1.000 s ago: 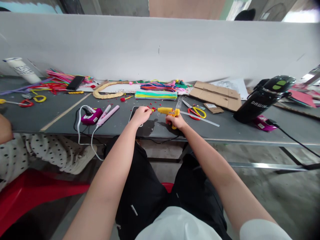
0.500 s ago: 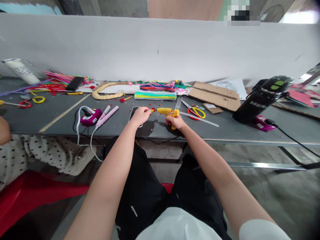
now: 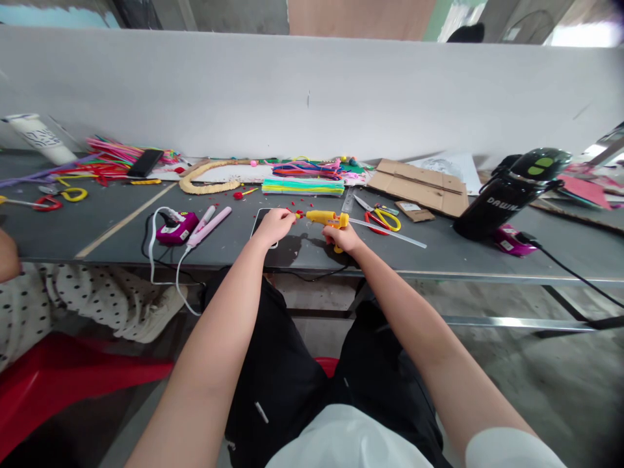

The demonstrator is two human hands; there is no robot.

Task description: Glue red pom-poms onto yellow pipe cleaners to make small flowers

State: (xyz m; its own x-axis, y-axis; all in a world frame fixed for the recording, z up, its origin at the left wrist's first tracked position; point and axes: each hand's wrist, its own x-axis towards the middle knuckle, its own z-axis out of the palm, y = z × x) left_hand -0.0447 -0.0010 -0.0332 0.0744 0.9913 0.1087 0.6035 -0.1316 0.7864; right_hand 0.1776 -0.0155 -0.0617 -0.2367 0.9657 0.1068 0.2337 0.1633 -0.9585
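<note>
My right hand point(image 3: 341, 238) is wrapped round the handle of a yellow glue gun point(image 3: 322, 217), with a long clear glue stick point(image 3: 390, 233) poking out of its back. The gun's nozzle points left at a small red and yellow piece point(image 3: 299, 214). That piece is pinched in the fingertips of my left hand point(image 3: 275, 225), nearly touching the nozzle. Under my left hand lies a phone point(image 3: 258, 223), partly covered. Small red bits are scattered on the grey table point(image 3: 234, 250) behind my hands.
Scissors point(image 3: 383, 219), cardboard point(image 3: 419, 185) and a black bottle point(image 3: 502, 198) stand or lie to the right. Coloured strips point(image 3: 302, 187) lie behind. A pink hot tool point(image 3: 209, 227) and purple power block point(image 3: 178, 229) are left, near a seated person's leg point(image 3: 107, 296).
</note>
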